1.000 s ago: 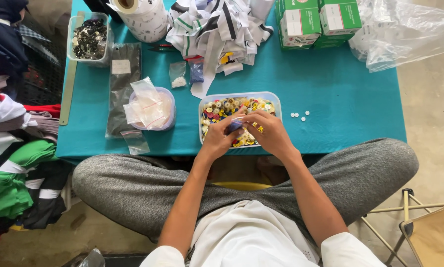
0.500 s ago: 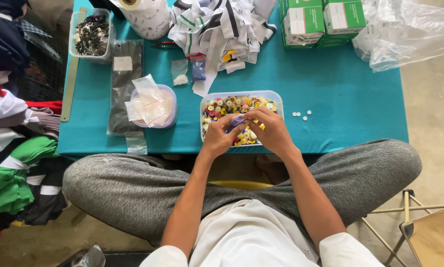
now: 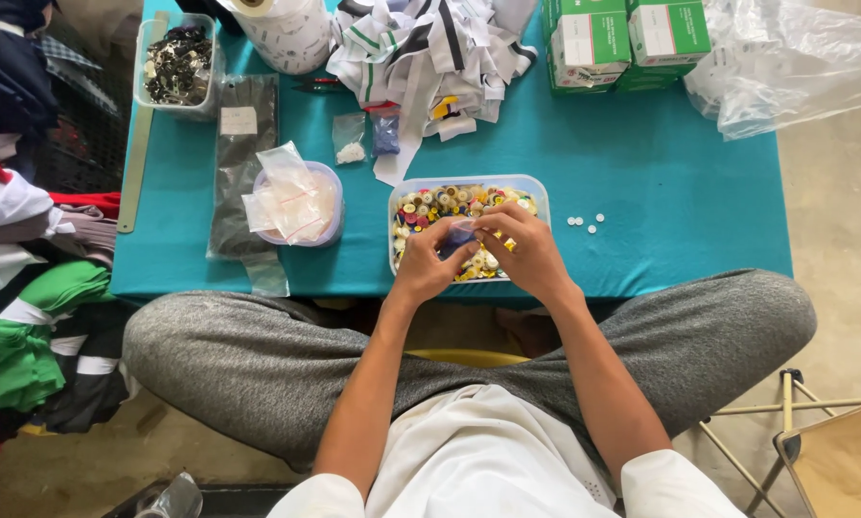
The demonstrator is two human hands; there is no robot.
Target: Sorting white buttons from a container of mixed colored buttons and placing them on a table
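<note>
At the left edge of the table (image 3: 641, 192) I see a clear tub (image 3: 176, 67) full of dark metal pieces, close to the far left corner, and a long ruler (image 3: 135, 163) lies along that edge. Next to it lies a flat dark bag (image 3: 239, 163), smooth and a little shiny. A round cup (image 3: 301, 203) stands near the front edge, and thin clear bags (image 3: 282, 192) are stuffed in it, I think so that they stay together and within reach.

In the middle, at the front edge, stands the button box (image 3: 469, 182), a clear plastic rectangle with rounded corners. It is full of small round buttons in yellow, red, white and other colours. Both hands work just above it, probably so that a fallen button lands in the box. My left hand (image 3: 429, 267) and my right hand (image 3: 526, 254) meet at the fingertips; the fingers are bent and narrow, and they pinch together a small clear bag (image 3: 457, 233) with something dark blue inside. I cannot tell if the bag is open.

Behind the box lies a pile of white striped cloth strips (image 3: 430, 48), soft and crumpled. Right of the box, a few white buttons (image 3: 584, 223) lie loose on the blue cloth. At the far right corner stand green cartons (image 3: 627, 38), then a crinkled plastic sheet (image 3: 795, 62).
</note>
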